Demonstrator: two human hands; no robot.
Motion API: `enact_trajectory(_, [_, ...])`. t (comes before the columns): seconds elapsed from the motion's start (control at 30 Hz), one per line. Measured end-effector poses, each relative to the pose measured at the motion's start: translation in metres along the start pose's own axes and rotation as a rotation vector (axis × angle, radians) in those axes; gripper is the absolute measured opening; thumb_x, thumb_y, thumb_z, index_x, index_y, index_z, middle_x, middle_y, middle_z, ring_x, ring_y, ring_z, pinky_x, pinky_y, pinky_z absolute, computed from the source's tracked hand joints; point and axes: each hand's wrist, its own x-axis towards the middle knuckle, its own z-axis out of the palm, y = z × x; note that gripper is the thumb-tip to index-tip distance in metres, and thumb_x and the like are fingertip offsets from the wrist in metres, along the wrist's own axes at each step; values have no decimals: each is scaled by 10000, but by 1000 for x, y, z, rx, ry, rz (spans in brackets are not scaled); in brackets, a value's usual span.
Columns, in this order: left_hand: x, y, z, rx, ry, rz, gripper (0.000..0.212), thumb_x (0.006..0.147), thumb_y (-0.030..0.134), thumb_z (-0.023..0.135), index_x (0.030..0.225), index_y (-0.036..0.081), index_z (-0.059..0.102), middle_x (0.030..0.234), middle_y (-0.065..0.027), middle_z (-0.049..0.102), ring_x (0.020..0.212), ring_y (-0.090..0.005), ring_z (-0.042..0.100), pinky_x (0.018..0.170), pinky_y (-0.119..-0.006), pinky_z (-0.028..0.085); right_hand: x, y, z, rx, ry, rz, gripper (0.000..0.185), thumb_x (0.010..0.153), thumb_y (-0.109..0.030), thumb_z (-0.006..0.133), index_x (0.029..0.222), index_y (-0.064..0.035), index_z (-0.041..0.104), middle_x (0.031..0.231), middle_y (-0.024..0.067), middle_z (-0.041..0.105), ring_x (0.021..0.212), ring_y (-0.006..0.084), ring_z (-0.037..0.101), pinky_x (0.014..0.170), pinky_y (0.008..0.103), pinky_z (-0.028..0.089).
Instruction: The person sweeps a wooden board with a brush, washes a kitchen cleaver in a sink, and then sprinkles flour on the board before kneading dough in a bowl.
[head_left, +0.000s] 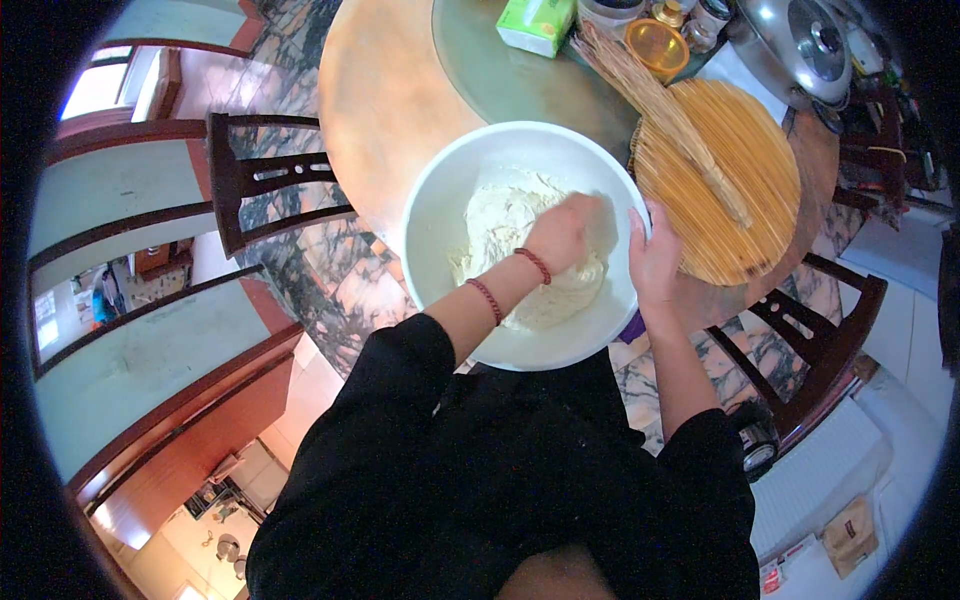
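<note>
A large white bowl stands at the near edge of the round table, close against my body. Pale, sticky dough lies inside, uneven on top and spread toward the bowl's right side. My left hand is down in the bowl against the dough, its fingers curled and blurred; whether dough is gripped in them is hidden. Two dark red braided bracelets circle that wrist and forearm. With fingers outside and thumb at the rim, my right hand grips the bowl's right side.
Right of the bowl, a straw hand brush lies across a round slatted lid. Behind are a tissue pack, an amber bowl, several jars and a lidded metal pan. Dark wooden chairs flank the table.
</note>
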Motion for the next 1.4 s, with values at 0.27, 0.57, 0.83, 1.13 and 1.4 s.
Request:
enact_trajectory(0.27, [16,-32,-33,200,202,-290,309,909,69,526,1209,75,601,1238,-152,588,1093,-365,602,948,-440,500,-2,2,2,-25,13,-6,247,973,-202,599,1130,-12,620,960,240,683,879,398,675,766,432,517])
enact_trajectory(0.57, [-28,-7,-28,282,-278,-176,315,949,183,510,1219,75,631,1186,-160,623,1069,-355,620,949,-447,510,1,0,0,-73,-10,-44,245,973,-205,590,1120,-10,616,975,245,667,890,419,658,754,441,510])
enact_trajectory(0.83, [-25,-5,-51,419,-161,37,328,962,224,485,1190,26,614,1093,-174,644,1041,-362,619,924,-462,497,2,5,3,-81,-22,-5,255,955,-218,615,1108,-14,627,1015,239,675,915,410,660,773,456,515])
enact_trajectory(1.13, [7,-17,-32,699,236,158,292,892,168,602,1162,60,629,1174,-137,607,1089,-361,588,906,-460,508,-2,0,1,5,-6,6,278,967,-244,604,1139,-26,613,982,240,676,891,414,666,757,454,515])
enact_trajectory(1.4, [6,-8,3,418,-245,8,258,947,224,502,1050,63,676,1091,-159,642,1067,-326,603,931,-440,500,0,0,0,6,-33,26,284,969,-252,599,1117,-11,616,978,241,675,898,420,662,762,460,512])
